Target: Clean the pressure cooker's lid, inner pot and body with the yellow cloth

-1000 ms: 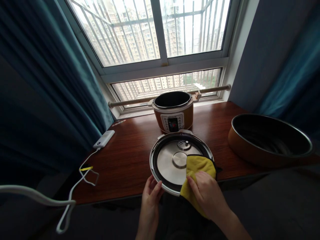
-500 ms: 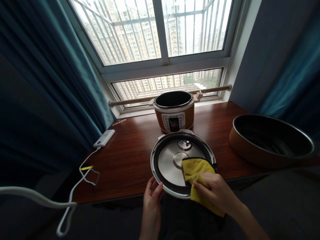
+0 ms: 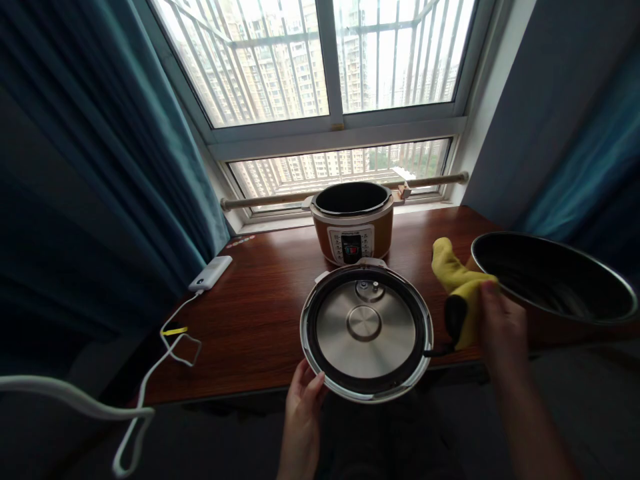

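Note:
My left hand grips the lower left rim of a round pressure cooker lid. The lid lies tilted with its metal inner face up, showing a dark sealing ring and a small valve. To its right, my right hand is closed around a yellow cloth, held in the air clear of the lid. A dark patch shows on the cloth. Behind the lid stands the pressure cooker body, its control panel facing me and its top uncovered.
A large oval pot with a dark inside stands at the right of the wooden table. On the left lie a white power bank and its white cable. A window and blue curtain border the table.
My right hand has lifted the yellow cloth off the lid and carried it right, near the oval pot. My left hand keeps its hold on the rim.

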`<state>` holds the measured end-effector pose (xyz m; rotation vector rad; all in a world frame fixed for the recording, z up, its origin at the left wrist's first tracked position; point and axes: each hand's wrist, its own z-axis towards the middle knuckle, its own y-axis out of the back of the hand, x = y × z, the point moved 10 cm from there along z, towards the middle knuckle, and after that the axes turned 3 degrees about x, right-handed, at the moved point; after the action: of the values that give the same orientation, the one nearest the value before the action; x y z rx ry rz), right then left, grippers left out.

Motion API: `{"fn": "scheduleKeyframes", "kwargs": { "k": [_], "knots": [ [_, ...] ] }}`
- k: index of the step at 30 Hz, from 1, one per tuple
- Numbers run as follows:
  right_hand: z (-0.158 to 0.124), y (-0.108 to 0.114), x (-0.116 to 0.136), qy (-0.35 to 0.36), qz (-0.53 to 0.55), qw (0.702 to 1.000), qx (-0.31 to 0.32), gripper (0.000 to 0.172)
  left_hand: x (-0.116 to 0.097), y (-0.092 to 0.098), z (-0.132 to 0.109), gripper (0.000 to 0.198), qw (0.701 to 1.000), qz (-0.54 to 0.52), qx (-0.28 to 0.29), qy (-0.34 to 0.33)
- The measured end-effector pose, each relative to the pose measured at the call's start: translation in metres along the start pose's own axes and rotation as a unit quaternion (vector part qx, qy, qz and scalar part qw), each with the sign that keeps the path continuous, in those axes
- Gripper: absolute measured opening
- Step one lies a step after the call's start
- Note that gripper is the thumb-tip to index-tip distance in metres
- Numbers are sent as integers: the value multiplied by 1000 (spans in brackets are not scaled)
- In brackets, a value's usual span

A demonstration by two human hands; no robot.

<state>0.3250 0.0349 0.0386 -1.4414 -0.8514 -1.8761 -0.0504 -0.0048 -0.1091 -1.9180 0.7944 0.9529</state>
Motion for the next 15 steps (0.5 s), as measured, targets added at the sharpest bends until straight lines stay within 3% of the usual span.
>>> {"fn": "scheduleKeyframes", "kwargs": {
  "k": [2,4,6,8,10,15],
  "knots": [
    [-6,-54,18,97,-130,972,172,38,2,1,0,51,1000,-6,-1,2],
    [-25,-106,15,175,-228,903,321,30,3,1,-1,51,1000,-8,1,2],
    [-42,-139,-3,209,-310,841,391,24,1,-2,-4,51,1000,-7,8,-7],
    [-54,-157,-20,229,-375,802,405,18,-3,-7,-9,51,1000,-1,16,-25],
    [-71,-165,-27,244,-391,784,416,15,-6,-12,-13,53,999,8,20,-42],
    [-123,-165,6,277,-287,777,487,16,-12,-19,-16,53,998,26,25,-55]
  ]
}}
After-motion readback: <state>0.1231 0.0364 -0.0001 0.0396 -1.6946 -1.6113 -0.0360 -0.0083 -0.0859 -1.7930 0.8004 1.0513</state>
